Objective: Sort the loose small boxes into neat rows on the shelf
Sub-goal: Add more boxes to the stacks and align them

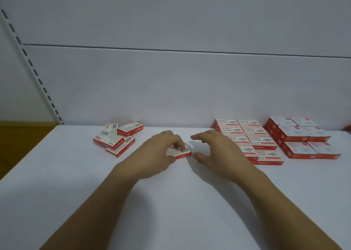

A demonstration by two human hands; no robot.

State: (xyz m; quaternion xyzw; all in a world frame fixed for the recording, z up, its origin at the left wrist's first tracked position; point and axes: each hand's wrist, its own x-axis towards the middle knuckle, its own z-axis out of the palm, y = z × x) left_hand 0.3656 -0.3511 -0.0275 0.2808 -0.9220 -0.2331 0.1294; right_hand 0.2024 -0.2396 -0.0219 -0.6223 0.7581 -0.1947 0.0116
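Red-and-white small box (179, 152) sits on the white shelf (76, 192), gripped from above by the curled fingers and thumb of the left hand (159, 152). Just right of that grip, the right hand (214, 151) hovers with fingers spread, holding nothing. Loose boxes (117, 139) lie jumbled to the grip's left, and neat rows (250, 141) stand beyond the right hand.

Left of the neat rows (252, 133), the shelf (171, 211) is bare as far as the loose pile (114, 141), except a single box (183, 154) under the left hand (159, 152). The back wall (171, 88) closes just behind the rows; taller stacks (300, 135) stand near on their right.
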